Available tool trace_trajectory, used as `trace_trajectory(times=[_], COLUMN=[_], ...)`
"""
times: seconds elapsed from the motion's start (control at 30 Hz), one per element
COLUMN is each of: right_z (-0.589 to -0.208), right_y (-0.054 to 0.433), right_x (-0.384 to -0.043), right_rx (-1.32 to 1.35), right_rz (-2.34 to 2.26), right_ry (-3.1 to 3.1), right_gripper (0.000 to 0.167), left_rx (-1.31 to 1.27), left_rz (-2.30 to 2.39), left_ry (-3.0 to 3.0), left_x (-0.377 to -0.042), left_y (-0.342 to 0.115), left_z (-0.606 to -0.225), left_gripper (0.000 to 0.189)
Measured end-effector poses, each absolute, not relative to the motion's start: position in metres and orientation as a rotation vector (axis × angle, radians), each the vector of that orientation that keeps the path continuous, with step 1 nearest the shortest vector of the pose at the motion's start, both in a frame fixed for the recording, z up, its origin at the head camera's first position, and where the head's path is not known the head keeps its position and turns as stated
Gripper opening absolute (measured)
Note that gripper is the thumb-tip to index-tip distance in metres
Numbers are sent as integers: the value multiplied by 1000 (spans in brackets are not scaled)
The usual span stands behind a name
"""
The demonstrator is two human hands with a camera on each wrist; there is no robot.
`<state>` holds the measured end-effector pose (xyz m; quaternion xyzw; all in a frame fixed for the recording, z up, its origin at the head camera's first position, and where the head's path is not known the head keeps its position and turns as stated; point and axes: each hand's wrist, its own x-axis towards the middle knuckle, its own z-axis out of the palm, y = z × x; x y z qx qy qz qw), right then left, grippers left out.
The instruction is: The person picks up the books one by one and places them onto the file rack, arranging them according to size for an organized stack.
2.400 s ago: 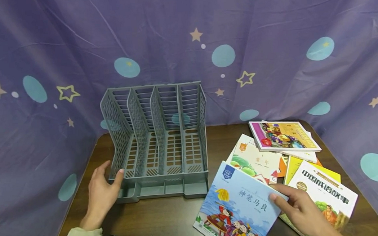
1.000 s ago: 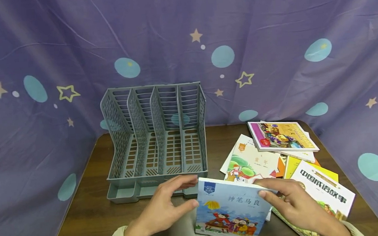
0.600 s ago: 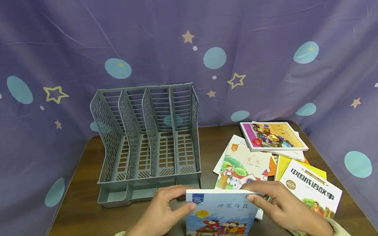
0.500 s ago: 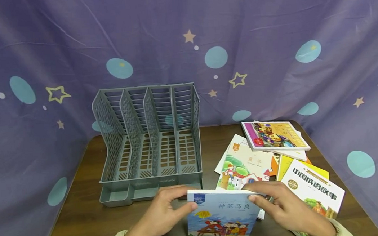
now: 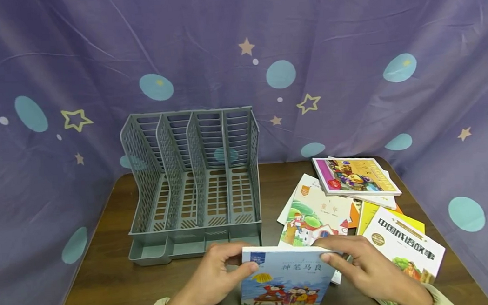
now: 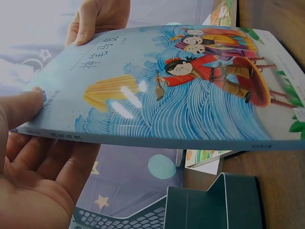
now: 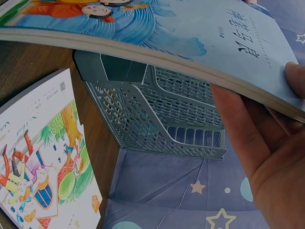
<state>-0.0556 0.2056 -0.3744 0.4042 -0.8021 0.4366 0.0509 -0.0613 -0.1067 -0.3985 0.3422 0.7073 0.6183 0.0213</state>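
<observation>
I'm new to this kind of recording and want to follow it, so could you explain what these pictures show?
There is no robot here, just a person's left hand and right hand. The wide picture comes from a camera worn on the head, looking forward and down. The two closer ones come from a camera on each wrist, so the same items appear at odd angles.

Both hands pinch a blue picture book by its upper part, thumbs on the front cover, holding it roughly upright.

On the brown table stands a grey rack with four upright slots and small compartments along its front. To its right lies a loose spread of other books. A purple curtain with stars hangs behind.
</observation>
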Motion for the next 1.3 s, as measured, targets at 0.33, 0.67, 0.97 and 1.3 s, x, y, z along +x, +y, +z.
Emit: trace_trajectory(times=[0.33, 0.67, 0.97, 1.3], right_z=[-373, -378, -380, -380], right_y=[206, 204, 204, 209], right_x=[-52, -54, -52, -52], right_rx=[1193, 1161, 1026, 954], right_rz=[1364, 1389, 1557, 1657], right_ry=[-2543, -2540, -2594, -2547], right_gripper=[40, 38, 24, 23], left_rx=[1017, 975, 885, 939], left_rz=[1915, 1942, 1971, 2014], left_ry=[2173, 2168, 2197, 2317], left_x=[-59, -57, -52, -48], left_y=[-104, -104, -106, -112], left_z=[-399, -397, -391, -388], left_gripper=[20, 16, 14, 14])
